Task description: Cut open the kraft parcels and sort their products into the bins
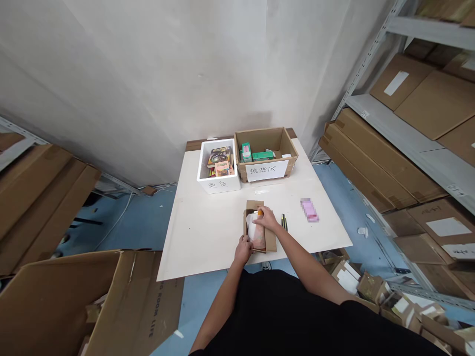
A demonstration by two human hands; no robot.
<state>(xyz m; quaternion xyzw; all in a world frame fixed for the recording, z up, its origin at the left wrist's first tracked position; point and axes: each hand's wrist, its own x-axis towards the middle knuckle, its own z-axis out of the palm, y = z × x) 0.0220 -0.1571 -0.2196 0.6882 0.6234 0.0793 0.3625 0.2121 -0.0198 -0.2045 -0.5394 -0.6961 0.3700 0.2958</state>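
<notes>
Cardboard box [271, 241] | left hand [243, 250]: fingers clamped on near-left corner, likely steadying | right hand [267, 220]: fingers pinching packet [257, 237] inside | tool [284, 222] right of box, handy

On the white table [208, 227] the widest free way is at the left: a hand could slide over the bare surface from the left edge up to the small open box [271, 242]. Behind, the white foam box [222, 186] and the larger cardboard box [267, 136] stand side by side and block the way towards the wall [166, 74], but both are open from above. At the right, the cutter [284, 222] lies near the small open box, with a passage between it and the pink item [309, 210]. The left hand [244, 250], the right hand [266, 218] and the wrapped item [256, 234] obstruct most of the small box's opening.
</notes>
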